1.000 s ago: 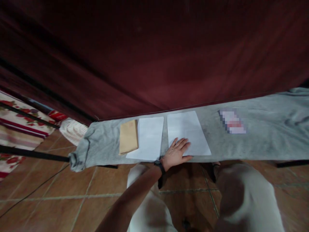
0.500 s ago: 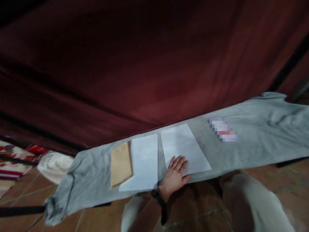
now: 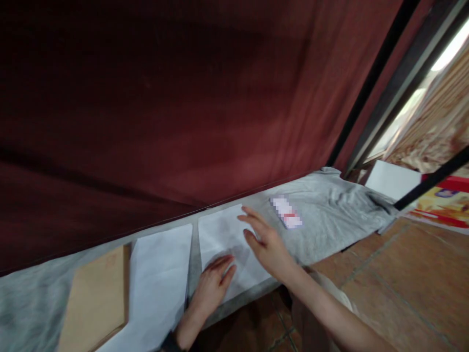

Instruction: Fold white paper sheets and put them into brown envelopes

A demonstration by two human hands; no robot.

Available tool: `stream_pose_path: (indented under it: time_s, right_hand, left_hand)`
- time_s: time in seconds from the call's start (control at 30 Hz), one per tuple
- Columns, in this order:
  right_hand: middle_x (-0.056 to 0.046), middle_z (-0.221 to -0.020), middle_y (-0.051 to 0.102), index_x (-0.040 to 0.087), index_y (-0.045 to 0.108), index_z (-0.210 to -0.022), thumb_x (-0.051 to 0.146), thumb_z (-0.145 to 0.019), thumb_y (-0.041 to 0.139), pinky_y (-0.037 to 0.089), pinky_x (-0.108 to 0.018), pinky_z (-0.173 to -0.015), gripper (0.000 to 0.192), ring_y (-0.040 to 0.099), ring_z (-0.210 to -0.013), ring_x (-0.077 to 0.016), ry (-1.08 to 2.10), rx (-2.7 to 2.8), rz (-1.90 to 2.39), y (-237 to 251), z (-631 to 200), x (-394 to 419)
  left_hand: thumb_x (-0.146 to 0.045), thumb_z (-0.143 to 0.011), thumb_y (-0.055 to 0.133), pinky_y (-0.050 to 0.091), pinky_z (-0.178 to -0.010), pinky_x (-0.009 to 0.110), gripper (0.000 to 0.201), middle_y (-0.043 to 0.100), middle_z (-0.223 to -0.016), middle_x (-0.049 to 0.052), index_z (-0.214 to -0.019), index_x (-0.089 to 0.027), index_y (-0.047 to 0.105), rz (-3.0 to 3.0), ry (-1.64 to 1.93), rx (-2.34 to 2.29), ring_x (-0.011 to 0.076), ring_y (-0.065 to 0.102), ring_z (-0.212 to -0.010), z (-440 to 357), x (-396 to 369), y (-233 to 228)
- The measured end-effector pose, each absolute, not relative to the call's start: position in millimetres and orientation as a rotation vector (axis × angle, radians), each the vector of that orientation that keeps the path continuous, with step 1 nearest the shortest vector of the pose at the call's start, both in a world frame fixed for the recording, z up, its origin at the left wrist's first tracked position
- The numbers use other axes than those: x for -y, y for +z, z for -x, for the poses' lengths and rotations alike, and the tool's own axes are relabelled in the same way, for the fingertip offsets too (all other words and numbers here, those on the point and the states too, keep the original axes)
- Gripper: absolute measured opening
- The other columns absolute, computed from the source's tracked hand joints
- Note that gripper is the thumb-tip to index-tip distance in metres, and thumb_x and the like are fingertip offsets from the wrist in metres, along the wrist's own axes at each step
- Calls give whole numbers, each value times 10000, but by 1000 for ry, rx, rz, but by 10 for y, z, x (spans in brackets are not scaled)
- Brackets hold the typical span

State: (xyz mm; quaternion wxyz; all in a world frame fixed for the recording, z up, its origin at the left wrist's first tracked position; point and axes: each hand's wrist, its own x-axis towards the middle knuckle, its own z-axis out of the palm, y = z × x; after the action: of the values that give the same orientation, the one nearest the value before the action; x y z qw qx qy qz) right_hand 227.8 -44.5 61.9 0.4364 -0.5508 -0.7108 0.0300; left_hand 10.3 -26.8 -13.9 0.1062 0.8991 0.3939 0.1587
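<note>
Two bare hands are at one white sheet on a cloth-covered counter.
The white sheet (image 3: 224,237) lies flat on the grey cloth (image 3: 326,222), in front of a dark red curtain (image 3: 205,146). The left hand (image 3: 212,283) is open and loosely bent at its near part; whether it presses the paper, I cannot tell. The right hand (image 3: 269,244) is open too, with spread fingers, over the right edge, and it grips nothing. To the left are another white paper (image 3: 161,274) and a brown packet (image 3: 97,296), which partly covers it; to the right, a pixelated item (image 3: 287,213).
</note>
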Motion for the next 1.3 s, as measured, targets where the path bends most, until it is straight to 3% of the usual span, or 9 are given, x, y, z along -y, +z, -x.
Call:
stream_pose_path:
  time_s: [0.07, 0.17, 0.33, 0.5, 0.63, 0.77, 0.93, 1.07, 1.3]
  right_hand:
    - [-120, -1524, 535, 228, 519, -1489, 242, -1059, 421, 496, -419, -1127, 442, 530, -1387, -223, 174, 1916, 1383, 389, -2150, 371]
    - [-191, -1567, 477, 114, 488, -1513, 315, -1026, 518, 429, -500, -1184, 528, 449, -1460, -298, 256, 2158, 1516, -67, -1955, 262]
    - [-157, -1612, 418, 107, 425, -1555, 445, -1048, 468, 338, -509, -1242, 610, 389, -1498, -304, 154, 2189, 1580, -583, -1888, 265]
    - [-153, -1620, 403, 122, 373, -1585, 439, -1034, 502, 304, -508, -1254, 649, 370, -1507, -301, 52, 2143, 1573, -678, -1911, 334]
    - [-170, -1624, 390, 140, 415, -1566, 473, -1034, 492, 316, -532, -1235, 632, 399, -1489, -322, 65, 2133, 1602, -654, -1899, 344]
    - [-178, -1627, 384, 155, 449, -1548, 492, -1035, 484, 328, -531, -1224, 614, 406, -1485, -327, 101, 2120, 1637, -609, -1870, 338]
    - [-152, -1612, 425, 169, 484, -1521, 442, -1046, 470, 350, -518, -1215, 549, 437, -1462, -311, 191, 2189, 1643, -461, -1952, 273]
    - [-101, -1588, 475, 205, 523, -1486, 332, -1057, 446, 394, -423, -1194, 454, 481, -1423, -249, 248, 2276, 1563, -350, -2156, 203]
    - [-113, -1627, 413, 210, 489, -1521, 424, -1069, 432, 333, -457, -1240, 504, 403, -1491, -261, 154, 2296, 1538, -447, -2326, 234]
  left_hand:
    - [-347, -1065, 339, 510, -1127, 391, 459, 666, -1402, 88, -1364, -193, 651, -2634, 552, -1278, 209, 616, -1316, -127, 34, -159]
    - [-378, -1064, 320, 411, -1204, 455, 529, 492, -1573, 139, -1490, -142, 526, -2683, 570, -1416, 259, 453, -1468, -192, -306, -236]
    - [-428, -1060, 338, 291, -1231, 574, 570, 322, -1662, 158, -1557, -167, 437, -2726, 274, -1605, 329, 292, -1546, -278, -621, -453]
    - [-461, -1053, 341, 256, -1240, 564, 601, 346, -1646, 176, -1568, -159, 419, -2787, 219, -1668, 319, 316, -1539, -184, -772, -550]
    - [-442, -1044, 343, 281, -1237, 517, 625, 388, -1620, 207, -1551, -87, 432, -2788, 238, -1710, 319, 354, -1522, -103, -856, -531]
    - [-414, -1027, 363, 303, -1216, 553, 625, 441, -1581, 235, -1518, -42, 468, -2750, 250, -1804, 358, 412, -1482, -94, -678, -530]
    - [-384, -1039, 353, 349, -1203, 521, 553, 416, -1626, 118, -1553, -200, 448, -2821, 346, -1504, 283, 372, -1514, -63, -174, -665]
    - [-493, -1035, 371, 399, -1166, 527, 629, 456, -1593, 161, -1567, -159, 411, -2901, 439, -1425, 302, 431, -1478, -23, 54, -757]
    - [-478, -1047, 352, 323, -1206, 561, 628, 464, -1589, 160, -1599, -178, 344, -2980, 577, -1379, 322, 426, -1480, -41, 131, -675]
